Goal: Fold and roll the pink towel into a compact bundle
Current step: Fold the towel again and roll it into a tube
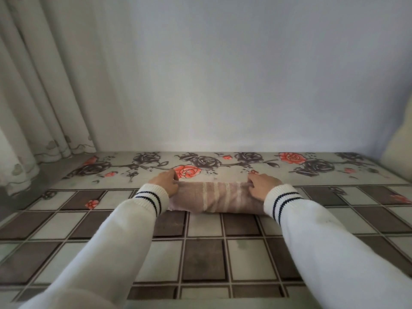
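Pink towel (215,197) roll lies left-right

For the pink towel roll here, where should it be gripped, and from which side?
Probably at its two ends, coming from above and the near side. The pink towel lies as a wide roll across the table, so one central grip might let it unroll. The left hand and right hand already grip the far upper edge near each end.

Soft even daylight, faint shadows, wide-angle edge bending, mild overall softness.
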A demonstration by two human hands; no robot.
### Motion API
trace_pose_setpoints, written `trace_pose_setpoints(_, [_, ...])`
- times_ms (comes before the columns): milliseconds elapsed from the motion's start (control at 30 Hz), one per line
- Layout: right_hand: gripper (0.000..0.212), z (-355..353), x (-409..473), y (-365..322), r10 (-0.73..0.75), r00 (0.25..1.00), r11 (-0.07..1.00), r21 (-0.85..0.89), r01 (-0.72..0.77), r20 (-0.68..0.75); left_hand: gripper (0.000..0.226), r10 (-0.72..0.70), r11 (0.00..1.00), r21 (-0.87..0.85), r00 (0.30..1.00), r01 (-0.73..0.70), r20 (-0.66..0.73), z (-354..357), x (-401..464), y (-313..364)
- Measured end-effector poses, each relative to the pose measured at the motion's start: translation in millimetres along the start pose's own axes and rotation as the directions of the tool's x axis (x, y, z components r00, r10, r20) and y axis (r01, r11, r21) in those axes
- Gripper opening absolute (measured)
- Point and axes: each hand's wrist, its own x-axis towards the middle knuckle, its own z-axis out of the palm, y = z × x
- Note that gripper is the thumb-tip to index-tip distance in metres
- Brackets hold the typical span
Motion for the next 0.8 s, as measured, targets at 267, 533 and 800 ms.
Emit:
trace_pose_setpoints(267, [0.035,27.3,12.5,7.6,-0.047,0.998,0.994,-0.101,0.05,0.032,0.028,0.004,0.997,0.079,0.999,-0.007,0.034,17.4,12.6,-1.2])
trace_pose_setpoints(533, [0.033,38.9,18.6,14.9,-0.05,0.998,0.994,-0.093,0.053,0.03,0.03,0.016,0.972,0.233,0.998,-0.03,0.06,28.7,21.7,-1.7])
trace_pose_setpoints(800, [0.039,37.1,14.2,18.5,0.006,0.999,0.994,-0.105,-0.001,0.047,0.048,-0.066,0.972,0.225,0.997,0.07,-0.027,28.7,20.1,-5.7])
